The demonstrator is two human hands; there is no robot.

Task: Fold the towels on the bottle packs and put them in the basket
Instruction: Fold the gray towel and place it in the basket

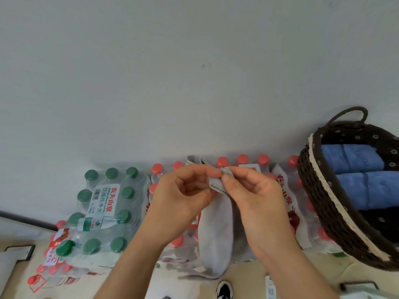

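Towel (216, 229) is lying across the red-capped bottle packs (289, 203), its far corner being pinched by left hand (183, 197) and right hand (257, 199), close together. Basket (319, 190) at the packs' right edge is holding blue towels (349, 158).

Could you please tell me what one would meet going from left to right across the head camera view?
Green-capped bottle pack → left hand → grey towel → right hand → basket holding blue towels. The red-capped packs span the middle, so they are left out.
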